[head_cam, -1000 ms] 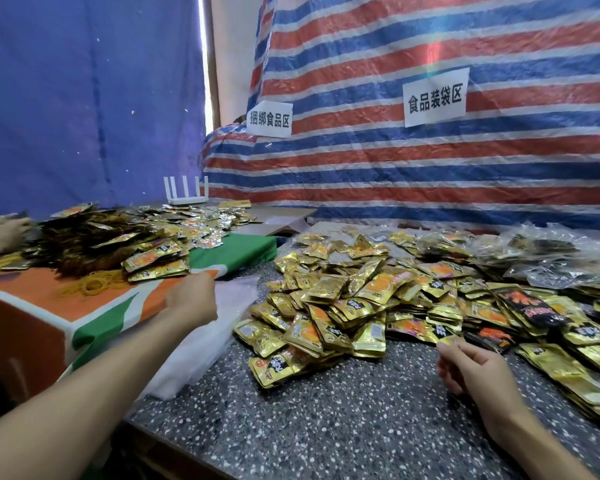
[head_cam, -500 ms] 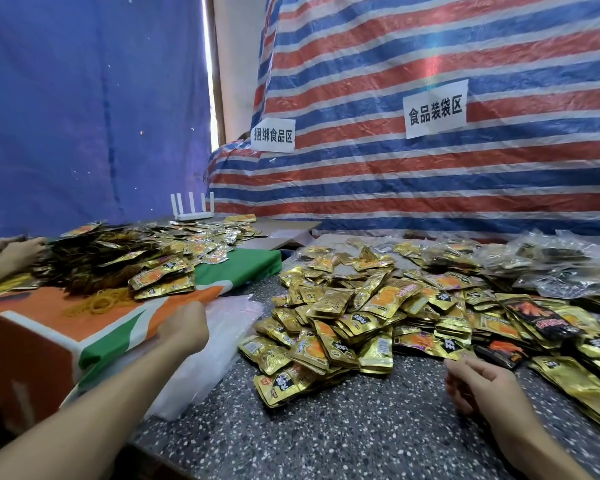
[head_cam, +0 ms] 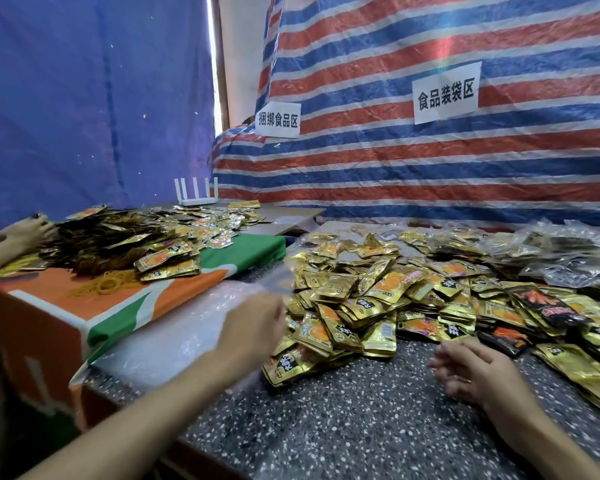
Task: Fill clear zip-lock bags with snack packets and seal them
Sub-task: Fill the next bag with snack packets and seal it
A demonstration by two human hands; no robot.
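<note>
A big heap of gold snack packets (head_cam: 378, 299), with a few black ones, covers the speckled stone table (head_cam: 361, 427). A stack of clear zip-lock bags (head_cam: 181, 337) lies at the table's left edge. My left hand (head_cam: 253, 327), blurred, is between that stack and the heap and pinches one clear bag (head_cam: 276, 280), which rises in front of the packets. My right hand (head_cam: 471, 368) rests at the heap's near edge with fingers loosely curled and holds nothing. Filled clear bags (head_cam: 551, 258) lie at the back right.
To the left stands a lower table under an orange and green cloth (head_cam: 118, 306), with more packets and yellow rubber bands (head_cam: 101, 285). Another person's hands (head_cam: 18, 230) work at its far left. A white router (head_cam: 196, 199) and striped tarpaulin with paper signs stand behind.
My left hand has moved right from the stack of clear bags towards the packet heap, drawing one clear bag up with it. My right hand has stayed put.
</note>
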